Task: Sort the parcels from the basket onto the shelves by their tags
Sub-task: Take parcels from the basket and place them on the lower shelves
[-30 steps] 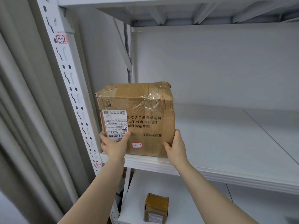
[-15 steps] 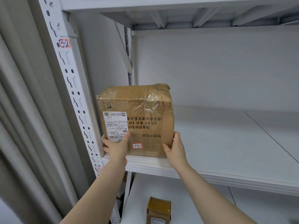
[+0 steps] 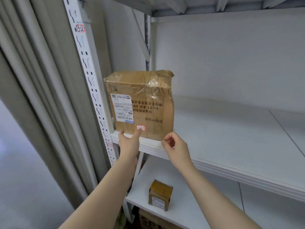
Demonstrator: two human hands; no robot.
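A taped brown cardboard parcel (image 3: 142, 103) stands on the white shelf (image 3: 214, 146) at its far left, against the upright. It carries a white shipping label and a small red-edged tag (image 3: 140, 128) low on its front. My left hand (image 3: 128, 144) is just below the box front, fingers spread, thumb tip at the tag. My right hand (image 3: 175, 146) hovers at the shelf lip by the box's lower right corner, fingers loosely curled, holding nothing.
The white perforated upright (image 3: 89, 80) bears a red-edged "3-2" sticker (image 3: 80, 28). A small brown parcel (image 3: 160, 195) sits on the shelf below. A beige curtain (image 3: 33, 96) hangs at the left. Another cardboard box (image 3: 151, 222) shows underneath.
Both hands have let go of the parcel's sides and dropped back to the shelf lip. The parcel now rests on the shelf by itself.
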